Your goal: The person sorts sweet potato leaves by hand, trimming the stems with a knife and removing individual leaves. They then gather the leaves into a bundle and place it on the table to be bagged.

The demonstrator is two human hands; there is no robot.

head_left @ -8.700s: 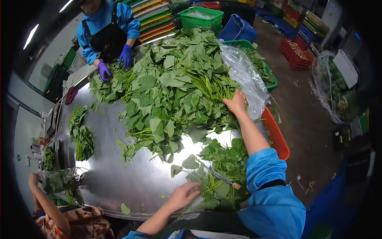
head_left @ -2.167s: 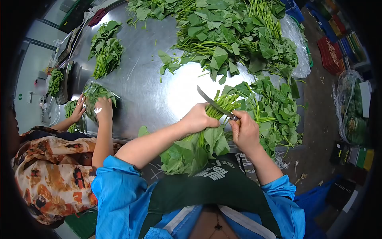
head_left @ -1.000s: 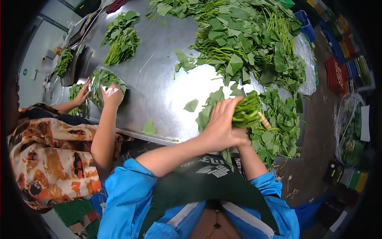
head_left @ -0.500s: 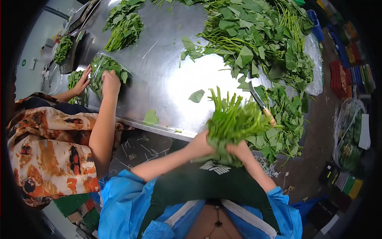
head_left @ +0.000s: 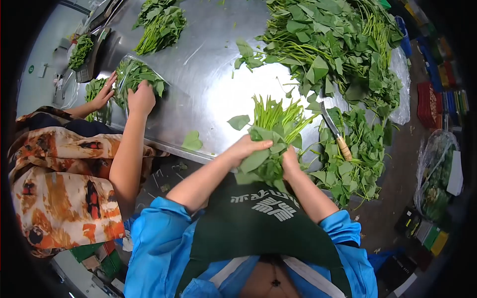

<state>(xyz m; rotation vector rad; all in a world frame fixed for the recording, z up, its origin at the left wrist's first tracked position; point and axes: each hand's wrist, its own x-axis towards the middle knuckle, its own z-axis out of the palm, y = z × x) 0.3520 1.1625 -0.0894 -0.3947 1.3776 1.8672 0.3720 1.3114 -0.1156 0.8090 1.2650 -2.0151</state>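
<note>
A bunch of leafy greens [head_left: 278, 121] is held in front of my apron, its cut stems pointing away from me and its leaves toward me. My left hand [head_left: 250, 149] is closed around its left side, thumb lying across the leaves. On the right side, my right hand [head_left: 290, 162] grips the same bunch, its fingers partly hidden by leaves. To the right, a curved knife [head_left: 343, 147] with a wooden handle rests on loose greens [head_left: 355, 169]. One loose leaf [head_left: 239, 122] lies left of the stems.
A large heap of greens [head_left: 328, 44] covers the far right of the metal table [head_left: 198, 89]. At left, a co-worker's hands [head_left: 141, 99] handle bagged greens [head_left: 133, 79]. Another bunch [head_left: 158, 30] lies farther back. A wrapped bundle [head_left: 437, 174] is beyond the right edge.
The bunch has moved slightly away from me and its stems sit closer together. My left thumb now lies over the leaves. The co-worker's near hand has shifted slightly.
</note>
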